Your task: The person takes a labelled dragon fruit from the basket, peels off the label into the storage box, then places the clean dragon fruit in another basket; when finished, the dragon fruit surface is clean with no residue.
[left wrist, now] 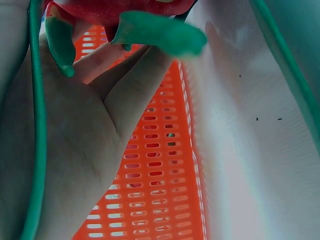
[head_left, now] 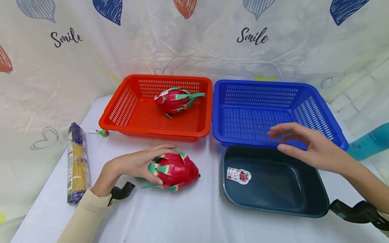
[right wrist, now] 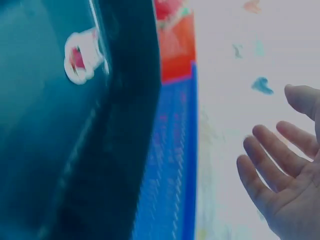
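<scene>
Fingers point(head_left: 164, 150) of the left hand point(head_left: 138, 163) are curled round a dragon fruit point(head_left: 182, 170), held on the near side of the red basket point(head_left: 141, 116); those of the right hand point(head_left: 310, 146) are loosely spread, nothing gripped, above the dark tray's point(head_left: 273, 189) far right corner.

Cloth-covered table point(head_left: 170, 222), apparently indoors, goods of a household sort; kind of room cannot be told. Behind it a creased, pale printed sheet point(head_left: 197, 44) hangs as backdrop, marked with outlined hearts, coloured shapes and the word "Smile" twice, with a faint brick-like pattern point(head_left: 346, 104) at far right. On the table, everyday wares: dragon fruit point(head_left: 182, 168), packet of pasta point(head_left: 79, 162), red basket point(head_left: 143, 118) and blue basket point(head_left: 249, 121) of slotted plastic; black wrist devices point(head_left: 123, 191) suggest a recording set-up more than a working kitchen.
</scene>
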The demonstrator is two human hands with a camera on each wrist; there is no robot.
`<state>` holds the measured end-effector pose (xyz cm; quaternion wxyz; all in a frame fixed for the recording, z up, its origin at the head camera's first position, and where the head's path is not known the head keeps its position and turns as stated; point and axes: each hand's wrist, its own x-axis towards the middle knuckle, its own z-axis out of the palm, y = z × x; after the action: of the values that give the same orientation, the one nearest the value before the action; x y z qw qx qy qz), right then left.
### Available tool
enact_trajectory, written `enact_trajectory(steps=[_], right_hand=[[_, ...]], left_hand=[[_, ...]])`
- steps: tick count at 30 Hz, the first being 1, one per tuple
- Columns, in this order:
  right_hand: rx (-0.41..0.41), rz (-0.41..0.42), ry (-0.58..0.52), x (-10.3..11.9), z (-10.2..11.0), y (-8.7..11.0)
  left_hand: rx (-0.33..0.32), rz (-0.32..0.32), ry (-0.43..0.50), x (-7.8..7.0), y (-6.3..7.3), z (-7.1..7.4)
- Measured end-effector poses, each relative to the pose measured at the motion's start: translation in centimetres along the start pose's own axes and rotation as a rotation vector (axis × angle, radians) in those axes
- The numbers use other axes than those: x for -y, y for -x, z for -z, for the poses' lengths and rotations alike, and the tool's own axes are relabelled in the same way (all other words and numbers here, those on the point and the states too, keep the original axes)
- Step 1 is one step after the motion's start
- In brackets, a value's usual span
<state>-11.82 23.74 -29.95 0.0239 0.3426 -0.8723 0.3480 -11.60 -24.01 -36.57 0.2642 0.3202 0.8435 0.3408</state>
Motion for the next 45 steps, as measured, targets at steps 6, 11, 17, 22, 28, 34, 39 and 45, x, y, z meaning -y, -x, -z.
enact_trajectory(steps=[6,11,17,22,28,34,39,45], right_hand=[[-0.185,-0.086,0.163,-2.1,1.8,1.0],[-0.231,-0.221,0.269,-4.9,2.5,2.3],[-0.22,-0.401,0.209,-7.9,3.5,3.9],[-0.256,-0.474,0.152,-9.4,3.9,5.2],[-0.366,-0.47,0.126,-10.7,4.0,5.8],[-0.358,-0.475,0.142,-11.7,3.9,6.1],[-0.292,-0.501,0.116,-13.2,3.5,7.0],[-0.234,-0.478,0.099,-14.5,3.5,7.3]], left_hand=[[-0.001,0.005,-0.001,0.0,0.0,0.0],[0.005,0.016,0.007,0.0,0.0,0.0],[0.007,0.019,0.006,0.0,-0.1,0.0],[0.006,0.01,0.008,0.0,-0.1,0.0],[0.006,-0.001,0.015,0.0,-0.1,0.0],[0.0,0.003,0.02,0.2,-0.1,0.0],[-0.004,0.007,-0.002,0.2,-0.1,-0.1],[-0.007,0.005,-0.01,0.1,-0.1,0.0]])
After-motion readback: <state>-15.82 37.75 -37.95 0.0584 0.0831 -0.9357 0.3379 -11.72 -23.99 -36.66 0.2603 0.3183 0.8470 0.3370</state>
